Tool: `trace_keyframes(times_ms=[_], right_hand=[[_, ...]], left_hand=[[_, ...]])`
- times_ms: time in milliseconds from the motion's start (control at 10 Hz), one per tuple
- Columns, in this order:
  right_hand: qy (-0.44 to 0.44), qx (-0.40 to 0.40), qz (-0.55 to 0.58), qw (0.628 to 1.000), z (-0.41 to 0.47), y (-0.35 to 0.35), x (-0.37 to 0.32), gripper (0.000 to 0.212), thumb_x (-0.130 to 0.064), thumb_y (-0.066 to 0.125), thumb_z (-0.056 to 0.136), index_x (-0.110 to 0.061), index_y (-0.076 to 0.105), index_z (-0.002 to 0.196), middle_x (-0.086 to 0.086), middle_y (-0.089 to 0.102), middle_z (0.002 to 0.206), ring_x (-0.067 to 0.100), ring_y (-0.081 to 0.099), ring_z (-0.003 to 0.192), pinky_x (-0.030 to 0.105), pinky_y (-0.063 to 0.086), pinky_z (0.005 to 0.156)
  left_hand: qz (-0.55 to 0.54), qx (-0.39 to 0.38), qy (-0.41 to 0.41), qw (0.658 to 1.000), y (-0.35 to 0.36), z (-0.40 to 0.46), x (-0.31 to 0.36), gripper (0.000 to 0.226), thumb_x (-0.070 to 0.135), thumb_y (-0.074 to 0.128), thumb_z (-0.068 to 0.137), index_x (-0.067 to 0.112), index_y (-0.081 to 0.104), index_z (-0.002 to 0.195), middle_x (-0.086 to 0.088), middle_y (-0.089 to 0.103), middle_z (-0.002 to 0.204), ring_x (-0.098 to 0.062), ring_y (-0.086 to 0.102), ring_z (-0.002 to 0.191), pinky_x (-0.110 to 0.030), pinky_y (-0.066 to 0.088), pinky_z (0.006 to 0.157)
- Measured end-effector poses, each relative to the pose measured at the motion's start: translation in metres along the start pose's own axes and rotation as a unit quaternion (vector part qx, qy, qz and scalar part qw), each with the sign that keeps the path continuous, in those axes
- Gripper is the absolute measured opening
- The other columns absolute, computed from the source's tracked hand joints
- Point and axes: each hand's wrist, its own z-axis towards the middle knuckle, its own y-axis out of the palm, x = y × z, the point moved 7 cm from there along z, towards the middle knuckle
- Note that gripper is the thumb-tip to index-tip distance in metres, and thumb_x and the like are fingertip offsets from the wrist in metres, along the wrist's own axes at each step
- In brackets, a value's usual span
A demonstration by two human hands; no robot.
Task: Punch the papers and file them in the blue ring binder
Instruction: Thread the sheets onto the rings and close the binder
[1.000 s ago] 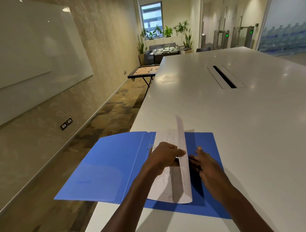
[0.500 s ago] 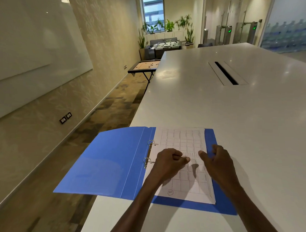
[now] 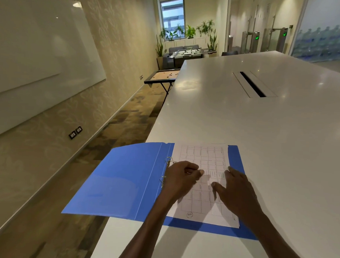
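Note:
The blue ring binder (image 3: 121, 181) lies open at the near left corner of the white table (image 3: 242, 121), its left cover jutting past the table edge. A stack of papers (image 3: 203, 157) printed with a grid lies flat on the binder's right half, against the metal rings (image 3: 169, 160). My left hand (image 3: 181, 177) rests on the papers just right of the rings, fingers curled under and thumb pointing right. My right hand (image 3: 234, 191) lies on the right part of the top sheet with its fingers stretched out.
A long cable slot (image 3: 251, 84) is set into the table further back. The table's left edge drops to a carpeted aisle. A small game board on a stand (image 3: 163, 75) stands beyond the far corner, and a whiteboard (image 3: 33, 52) hangs on the left wall.
A sheet that stood on edge mid-turn a second ago now lies flat on the stack. My right hand has uncurled and spread on the paper.

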Motion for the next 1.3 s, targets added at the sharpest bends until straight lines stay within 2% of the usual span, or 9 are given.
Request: trace_keyframes(times_ms=[100, 200, 300, 400, 600, 700, 800, 1000, 1300], right_hand=[[-0.001, -0.008, 0.013, 1.000, -0.001, -0.002, -0.001, 0.070, -0.055, 0.049, 0.089, -0.009, 0.038, 0.141, 0.007, 0.037, 0.151, 0.024, 0.033, 0.138, 0.036, 0.030, 0.112], [0.003, -0.005, 0.023, 1.000, -0.002, -0.004, -0.002, 0.069, -0.054, 0.050, 0.089, -0.009, 0.037, 0.140, 0.008, 0.041, 0.148, 0.025, 0.037, 0.135, 0.038, 0.033, 0.110], [0.003, -0.013, 0.013, 1.000, -0.003, -0.004, -0.005, 0.069, -0.055, 0.048, 0.090, -0.009, 0.036, 0.141, 0.009, 0.040, 0.148, 0.027, 0.036, 0.135, 0.041, 0.034, 0.112], [0.005, -0.019, 0.001, 1.000, -0.004, -0.003, -0.006, 0.071, -0.055, 0.047, 0.091, -0.009, 0.033, 0.143, 0.010, 0.034, 0.152, 0.027, 0.031, 0.139, 0.042, 0.030, 0.114], [0.001, -0.025, -0.017, 1.000, -0.006, -0.002, -0.007, 0.073, -0.055, 0.048, 0.090, -0.008, 0.034, 0.144, 0.012, 0.033, 0.153, 0.030, 0.030, 0.140, 0.045, 0.029, 0.114], [-0.001, -0.027, -0.017, 0.999, -0.007, -0.003, -0.007, 0.073, -0.055, 0.049, 0.089, -0.008, 0.034, 0.143, 0.013, 0.032, 0.153, 0.031, 0.030, 0.140, 0.046, 0.029, 0.114], [-0.003, -0.031, -0.015, 0.999, -0.009, -0.004, -0.009, 0.073, -0.054, 0.049, 0.090, -0.008, 0.033, 0.144, 0.013, 0.031, 0.153, 0.031, 0.028, 0.140, 0.046, 0.028, 0.114], [-0.003, -0.032, -0.008, 0.999, -0.010, -0.007, -0.012, 0.072, -0.052, 0.049, 0.091, -0.008, 0.032, 0.144, 0.013, 0.031, 0.153, 0.031, 0.028, 0.140, 0.046, 0.028, 0.114], [-0.002, -0.027, -0.006, 1.000, -0.010, -0.009, -0.012, 0.072, -0.053, 0.048, 0.091, -0.008, 0.031, 0.144, 0.012, 0.031, 0.153, 0.030, 0.030, 0.140, 0.043, 0.028, 0.114]], left_hand=[[-0.060, 0.104, -0.021, 0.993, -0.045, -0.001, -0.007, 0.021, 0.028, 0.071, 0.087, 0.015, 0.072, 0.104, 0.003, 0.075, 0.084, -0.010, 0.072, 0.076, -0.019, 0.057, 0.066], [-0.052, 0.222, -0.058, 0.972, -0.100, -0.003, -0.029, 0.026, 0.029, 0.071, 0.087, 0.014, 0.071, 0.109, -0.002, 0.074, 0.093, -0.016, 0.070, 0.087, -0.032, 0.057, 0.082], [-0.053, 0.317, -0.114, 0.940, -0.152, -0.012, -0.062, 0.031, 0.027, 0.072, 0.086, 0.013, 0.068, 0.114, -0.008, 0.072, 0.102, -0.023, 0.067, 0.094, -0.035, 0.054, 0.084], [-0.039, 0.373, -0.170, 0.912, -0.193, -0.027, -0.095, 0.047, 0.029, 0.071, 0.086, 0.009, 0.059, 0.127, -0.014, 0.066, 0.122, -0.032, 0.061, 0.111, -0.040, 0.048, 0.093], [0.035, 0.389, -0.355, 0.849, -0.236, -0.065, -0.160, 0.083, 0.051, 0.066, 0.075, -0.002, 0.046, 0.135, -0.031, 0.047, 0.139, -0.050, 0.043, 0.128, -0.061, 0.028, 0.110], [0.021, 0.398, -0.350, 0.848, -0.243, -0.077, -0.171, 0.086, 0.045, 0.067, 0.080, -0.005, 0.035, 0.142, -0.034, 0.035, 0.146, -0.053, 0.033, 0.134, -0.063, 0.024, 0.110], [-0.036, 0.458, -0.329, 0.825, -0.253, -0.083, -0.173, 0.083, 0.042, 0.075, 0.076, -0.001, 0.040, 0.138, -0.030, 0.040, 0.143, -0.049, 0.041, 0.130, -0.061, 0.033, 0.106], [-0.098, 0.527, -0.289, 0.793, -0.263, -0.088, -0.146, 0.078, 0.037, 0.075, 0.078, 0.007, 0.038, 0.140, -0.027, 0.028, 0.148, -0.045, 0.030, 0.134, -0.053, 0.039, 0.102], [-0.040, 0.639, -0.041, 0.767, -0.264, -0.107, -0.014, 0.069, 0.034, 0.070, 0.078, 0.005, 0.041, 0.133, -0.018, 0.028, 0.149, -0.041, 0.022, 0.140, -0.050, 0.022, 0.116]])
